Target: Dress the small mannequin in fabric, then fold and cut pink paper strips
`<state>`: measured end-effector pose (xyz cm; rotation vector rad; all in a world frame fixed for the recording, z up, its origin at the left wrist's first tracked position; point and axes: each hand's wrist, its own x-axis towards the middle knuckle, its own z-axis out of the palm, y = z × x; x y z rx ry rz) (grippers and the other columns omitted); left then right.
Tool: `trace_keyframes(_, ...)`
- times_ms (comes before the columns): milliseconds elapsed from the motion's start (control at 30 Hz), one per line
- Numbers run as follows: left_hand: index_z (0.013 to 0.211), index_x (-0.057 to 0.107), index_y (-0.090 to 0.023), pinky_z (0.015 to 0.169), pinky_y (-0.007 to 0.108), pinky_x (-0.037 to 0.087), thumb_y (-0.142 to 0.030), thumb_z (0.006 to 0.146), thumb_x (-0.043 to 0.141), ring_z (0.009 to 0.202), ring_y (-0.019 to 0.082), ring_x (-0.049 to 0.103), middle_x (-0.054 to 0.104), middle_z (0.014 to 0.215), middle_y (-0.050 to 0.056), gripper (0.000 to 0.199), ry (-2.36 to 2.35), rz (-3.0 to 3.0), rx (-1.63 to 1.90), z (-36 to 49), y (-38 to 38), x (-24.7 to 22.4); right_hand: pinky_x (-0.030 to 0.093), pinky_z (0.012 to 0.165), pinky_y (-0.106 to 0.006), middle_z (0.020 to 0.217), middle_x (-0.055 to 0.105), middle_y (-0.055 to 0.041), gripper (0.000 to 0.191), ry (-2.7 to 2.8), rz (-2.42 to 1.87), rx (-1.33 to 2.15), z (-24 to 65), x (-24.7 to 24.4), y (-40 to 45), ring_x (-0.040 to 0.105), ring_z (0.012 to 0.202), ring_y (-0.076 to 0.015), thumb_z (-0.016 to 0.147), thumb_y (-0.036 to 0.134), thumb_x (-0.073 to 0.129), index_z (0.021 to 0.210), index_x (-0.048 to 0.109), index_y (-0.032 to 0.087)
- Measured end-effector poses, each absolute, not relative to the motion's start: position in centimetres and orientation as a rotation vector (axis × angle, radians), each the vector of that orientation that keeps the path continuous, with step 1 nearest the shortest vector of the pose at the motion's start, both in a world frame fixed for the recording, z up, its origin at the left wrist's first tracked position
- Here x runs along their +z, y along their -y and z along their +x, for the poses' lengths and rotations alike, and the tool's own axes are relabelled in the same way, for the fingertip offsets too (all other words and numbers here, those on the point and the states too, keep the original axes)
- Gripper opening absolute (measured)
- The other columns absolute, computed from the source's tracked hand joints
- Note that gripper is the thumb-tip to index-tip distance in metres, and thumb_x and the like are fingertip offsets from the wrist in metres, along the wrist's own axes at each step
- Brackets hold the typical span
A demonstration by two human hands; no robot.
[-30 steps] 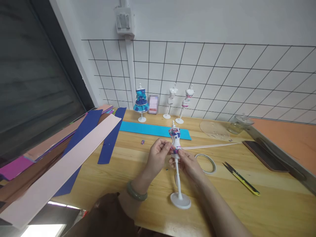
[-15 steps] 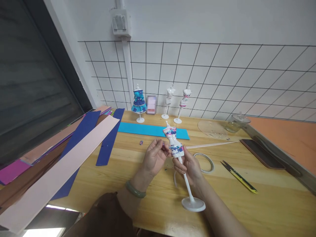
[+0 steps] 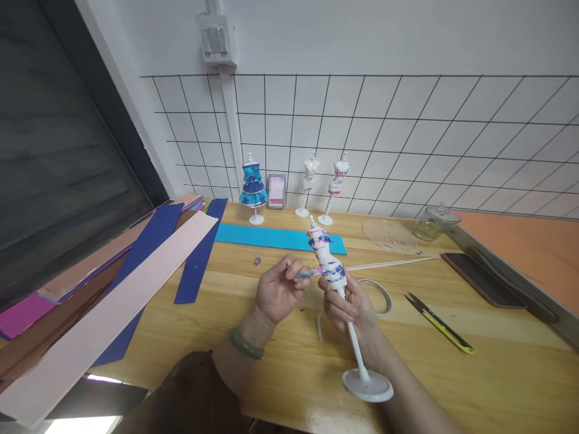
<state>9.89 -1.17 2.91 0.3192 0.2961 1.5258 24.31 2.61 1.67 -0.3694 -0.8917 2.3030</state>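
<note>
My right hand (image 3: pixel 341 301) grips a small white dress-form mannequin (image 3: pixel 323 256) just below the hips, at the top of its stand. The mannequin leans to the left, its round base (image 3: pixel 367 386) raised toward me. Patchy blue, purple and pink bits cover its chest and hips; its waist is plain white. Pinched in my left hand (image 3: pixel 280 288) is a thin blue and pink strip (image 3: pixel 308 273), pulled taut sideways from the mannequin's hip. I cannot tell what the strip is made of. A crumpled scrap (image 3: pixel 257 261) of similar colours lies on the table beyond my left hand.
A mannequin in a blue dress (image 3: pixel 253 184), a phone (image 3: pixel 276 191) and two barer mannequins (image 3: pixel 309 178) stand along the wall. Foam sheets (image 3: pixel 113 301) lie left, a bright blue strip (image 3: pixel 271 238) behind. Rightward are a tape roll (image 3: pixel 386 301), thread snips (image 3: pixel 438 322), a dark phone (image 3: pixel 482 280) and a glass teapot (image 3: pixel 435 223).
My left hand has drawn slightly away to the left, and the strip now stretches out from the mannequin's hip. The mannequin has shifted right, with its base swinging right and lower.
</note>
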Motion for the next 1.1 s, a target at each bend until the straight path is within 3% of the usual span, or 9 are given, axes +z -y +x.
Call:
trace_keyframes(167,0.063,0.039,-0.017,0.050,0.020,0.033,-0.019,0.079,0.052,0.053,0.008,0.035,0.026,0.057,-0.004,0.021,-0.333,0.356,1.536,9.5,0.8,2.8,0.005,0.021,-0.013,0.030,0.015,0.0141,0.050,0.851,-0.373,2.359,24.9,1.4,-2.8,-0.001,0.025,-0.0016,0.087,0.056,0.032,0.063,0.052,0.017)
trace_keyframes(300,0.066,0.045,-0.017,0.052,0.021,0.032,-0.022,0.076,0.058,0.053,0.008,0.034,0.033,0.057,-0.004,0.017,-0.449,0.510,1.519,9.7,0.5,2.6,0.005,0.021,-0.013,0.034,0.031,0.0106,0.058,0.841,-0.341,2.313,25.3,1.6,-3.0,0.000,0.025,0.0002,0.086,0.061,0.028,0.065,0.055,0.014)
trace_keyframes(400,0.082,0.055,-0.019,0.053,0.020,0.030,-0.034,0.072,0.066,0.053,0.007,0.036,0.040,0.058,-0.005,0.020,-0.674,0.708,1.507,10.0,0.6,2.5,0.010,0.021,-0.012,0.036,0.036,0.0090,0.065,0.894,-0.278,2.271,25.1,1.6,-3.1,0.005,0.025,0.0010,0.078,0.071,0.032,0.069,0.057,0.012)
trace_keyframes(533,0.072,0.064,-0.015,0.056,0.023,0.030,-0.043,0.069,0.068,0.055,0.009,0.042,0.054,0.059,-0.001,0.028,-1.031,1.146,1.383,10.0,0.7,2.6,0.015,0.022,-0.011,0.042,0.048,0.0076,0.035,1.016,-0.310,2.202,24.6,0.9,-3.1,0.012,0.023,0.0013,0.079,0.050,0.056,0.080,0.057,0.015)
trace_keyframes(633,0.060,0.064,-0.015,0.057,0.024,0.031,-0.042,0.072,0.065,0.055,0.010,0.042,0.053,0.055,0.000,0.030,-1.080,1.297,1.375,9.7,0.7,2.7,0.020,0.022,-0.012,0.046,0.054,0.0052,0.028,1.098,-0.422,2.157,24.3,0.4,-2.9,0.022,0.022,-0.0005,0.082,0.045,0.054,0.084,0.054,0.016)
trace_keyframes(733,0.060,0.060,-0.015,0.054,0.023,0.030,-0.040,0.072,0.065,0.051,0.009,0.038,0.045,0.050,-0.003,0.028,-1.045,1.255,1.433,9.4,0.7,2.6,0.030,0.025,-0.016,0.051,0.057,0.0037,0.035,1.196,-0.561,2.089,23.9,0.0,-2.9,0.041,0.025,-0.0064,0.083,0.050,0.049,0.096,0.050,0.018)
trace_keyframes(867,0.056,0.050,-0.015,0.052,0.022,0.030,-0.041,0.074,0.062,0.050,0.007,0.037,0.042,0.049,-0.004,0.034,-1.006,1.189,1.465,9.3,0.7,2.6,0.045,0.037,-0.022,0.070,0.062,0.0023,0.053,1.271,-0.705,1.910,23.4,-0.4,-3.1,0.060,0.044,-0.0137,0.078,0.048,0.059,0.122,0.039,0.025)
trace_keyframes(967,0.058,0.047,-0.016,0.049,0.021,0.030,-0.043,0.075,0.061,0.048,0.007,0.039,0.045,0.051,-0.005,0.034,-1.001,1.192,1.441,9.5,0.7,2.6,0.050,0.049,-0.026,0.078,0.062,-0.0004,0.051,1.325,-0.691,1.857,23.3,-0.4,-3.0,0.063,0.058,-0.0149,0.078,0.048,0.058,0.120,0.045,0.024)
trace_keyframes(1100,0.061,0.049,-0.015,0.052,0.021,0.033,-0.041,0.077,0.059,0.051,0.007,0.042,0.047,0.055,-0.004,0.032,-0.938,1.183,1.418,9.6,0.6,2.2,0.048,0.052,-0.023,0.078,0.062,0.0006,0.041,1.422,-0.630,1.792,23.5,0.0,-2.9,0.057,0.058,-0.0104,0.073,0.038,0.068,0.109,0.056,0.023)
